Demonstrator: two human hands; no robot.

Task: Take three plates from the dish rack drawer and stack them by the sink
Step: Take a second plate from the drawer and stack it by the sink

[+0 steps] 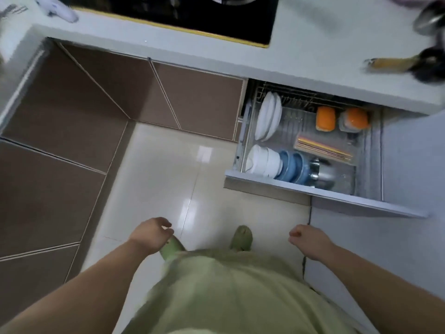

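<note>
Head view looks straight down past a pale green shirt [216, 292] to both bare forearms, which reach forward and low over the glossy floor tiles [168, 169]. Nearest, the left hand [150, 233] hangs palm down with its fingers loosely curled and a little apart, holding nothing, just above a green slipper [172, 249]. The right hand [307, 239] is drawn into a loose fist, thumb side up, also empty and touching nothing; a second green slipper [242, 238] shows between the two hands. Further on, the dish rack drawer [265, 186] stands pulled out from under the bench [313, 56], well apart from both hands. Inside it, white plates [268, 118] stand on edge at the far left, with white bowls [263, 160] and blue bowls [292, 168] nearer the drawer front, chopsticks [323, 148] in a tray, and two orange-lidded containers [326, 118] at the back. Beyond, a black cooktop [192, 13] sits in the bench.
</note>
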